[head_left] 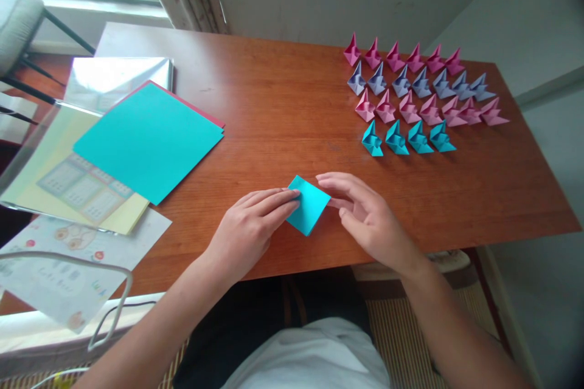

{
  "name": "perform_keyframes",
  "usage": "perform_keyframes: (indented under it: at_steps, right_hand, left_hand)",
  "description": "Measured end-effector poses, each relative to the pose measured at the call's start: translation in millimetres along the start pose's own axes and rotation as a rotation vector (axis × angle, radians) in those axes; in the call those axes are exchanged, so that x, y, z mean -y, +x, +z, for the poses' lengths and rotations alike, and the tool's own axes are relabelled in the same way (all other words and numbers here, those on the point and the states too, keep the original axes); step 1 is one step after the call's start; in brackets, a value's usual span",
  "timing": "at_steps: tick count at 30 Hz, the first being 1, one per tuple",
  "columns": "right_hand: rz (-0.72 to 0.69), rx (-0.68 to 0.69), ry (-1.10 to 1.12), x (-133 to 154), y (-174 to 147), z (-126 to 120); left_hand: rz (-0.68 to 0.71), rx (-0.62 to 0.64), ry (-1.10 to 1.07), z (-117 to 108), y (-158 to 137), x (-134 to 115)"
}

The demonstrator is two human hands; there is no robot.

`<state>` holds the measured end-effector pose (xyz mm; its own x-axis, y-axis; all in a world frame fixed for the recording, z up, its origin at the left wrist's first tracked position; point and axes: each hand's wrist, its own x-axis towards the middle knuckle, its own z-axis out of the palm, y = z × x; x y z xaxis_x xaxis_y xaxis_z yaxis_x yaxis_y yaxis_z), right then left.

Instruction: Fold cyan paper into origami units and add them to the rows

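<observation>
A small turquoise square of folded origami paper [311,209] lies near the table's front edge, one corner toward me. My left hand [250,222] holds its left corner, the fingertips together on top of the paper; its thumb is hidden. At the right corner is my right hand [369,219], fingers apart and loosely bent. One of its lower fingers comes close to that corner, but whether it touches I cannot tell.
Rows of folded paper figures stand at the back right: magenta [415,59], lavender [420,82], pink [409,108] and turquoise [396,140]. Large turquoise sheets [150,140] lie left on a clear folder [123,213], near a printed paper [59,279] and a grey cable [123,276].
</observation>
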<state>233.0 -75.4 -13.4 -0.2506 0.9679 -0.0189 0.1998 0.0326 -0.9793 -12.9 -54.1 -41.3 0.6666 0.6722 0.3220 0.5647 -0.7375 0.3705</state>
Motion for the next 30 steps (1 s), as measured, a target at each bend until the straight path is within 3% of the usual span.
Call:
perform_keyframes:
  at_steps: [4,9,17,24,30]
  right_hand:
    - [-0.215,0.045,-0.358,-4.1,-0.4,5.5]
    - [-0.370,-0.002,-0.558,-15.3,-1.1,9.9]
    - [-0.512,0.062,-0.923,-16.3,0.4,5.4]
    - [-0.572,0.094,-1.011,-16.4,-2.2,-1.0]
    - [-0.570,0.056,-0.919,-20.2,-2.5,-3.3]
  left_hand:
    - [-0.003,0.002,0.000,0.2,-0.8,-0.4]
    - [-0.013,-0.004,-0.012,0.8,-1.3,-0.2]
    - [-0.032,-0.006,-0.020,0.7,0.1,-1.4]
    - [0.022,0.000,0.057,1.5,-1.6,-5.1]
    - [0.056,0.006,0.127,-0.8,0.7,-11.0]
